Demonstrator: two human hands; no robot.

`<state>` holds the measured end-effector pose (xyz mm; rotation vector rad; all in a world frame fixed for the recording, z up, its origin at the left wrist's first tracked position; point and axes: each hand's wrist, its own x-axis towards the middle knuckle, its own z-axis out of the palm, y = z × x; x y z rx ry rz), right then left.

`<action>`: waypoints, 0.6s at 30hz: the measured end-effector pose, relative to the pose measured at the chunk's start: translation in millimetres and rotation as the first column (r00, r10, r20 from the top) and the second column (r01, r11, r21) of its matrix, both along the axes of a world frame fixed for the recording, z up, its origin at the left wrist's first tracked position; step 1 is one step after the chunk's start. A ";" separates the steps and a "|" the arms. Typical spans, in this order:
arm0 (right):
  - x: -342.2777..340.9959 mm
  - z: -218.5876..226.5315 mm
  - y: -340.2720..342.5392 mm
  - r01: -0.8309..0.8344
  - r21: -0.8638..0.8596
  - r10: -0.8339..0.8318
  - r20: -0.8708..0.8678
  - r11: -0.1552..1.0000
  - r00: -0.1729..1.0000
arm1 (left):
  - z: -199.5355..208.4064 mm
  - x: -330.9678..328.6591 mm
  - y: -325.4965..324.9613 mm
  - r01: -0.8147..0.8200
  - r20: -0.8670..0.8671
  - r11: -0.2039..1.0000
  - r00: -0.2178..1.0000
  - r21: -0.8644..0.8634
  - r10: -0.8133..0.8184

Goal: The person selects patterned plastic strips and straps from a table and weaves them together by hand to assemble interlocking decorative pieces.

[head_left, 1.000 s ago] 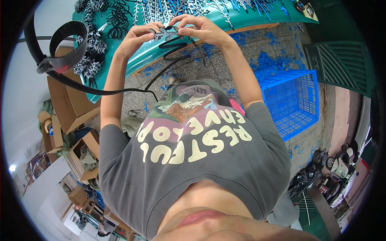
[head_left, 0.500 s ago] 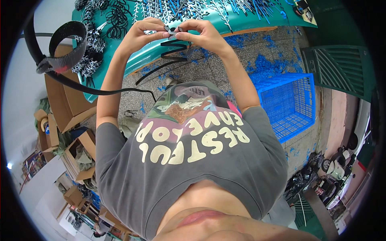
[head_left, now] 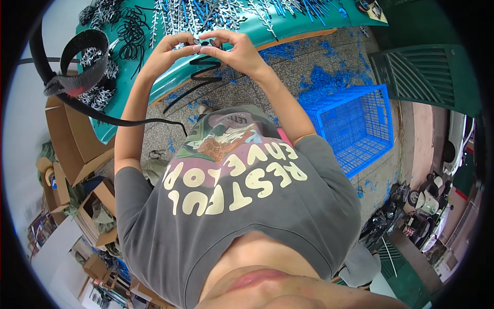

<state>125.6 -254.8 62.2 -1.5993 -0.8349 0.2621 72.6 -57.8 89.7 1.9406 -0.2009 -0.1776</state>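
Note:
Above the near edge of the green-covered table, my two hands meet, fingertips pinched together. My left hand and my right hand both grip a small black and silver leaf-like piece, mostly hidden by the fingers. A black zigzag strip dangles below them; whether it joins the piece I cannot tell. Just beyond lie many silver-and-black leafy sprigs with blue stems among them.
Black cord loops and bunched sprigs lie at the table's left. A blue plastic crate stands on the speckled floor at right, near blue scraps. Cardboard boxes sit at left. A dark strap crosses the left side.
The whole view has shifted, so the table and crate appear farther left. My right fingers have moved over the piece, closer to my left fingertips, and cover more of it.

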 end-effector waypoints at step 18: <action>18.4 -32.7 -14.7 -0.296 0.221 0.361 -0.378 0.929 0.852 | 6.6 10.8 22.3 0.259 -0.116 0.966 0.959 -0.024 -0.260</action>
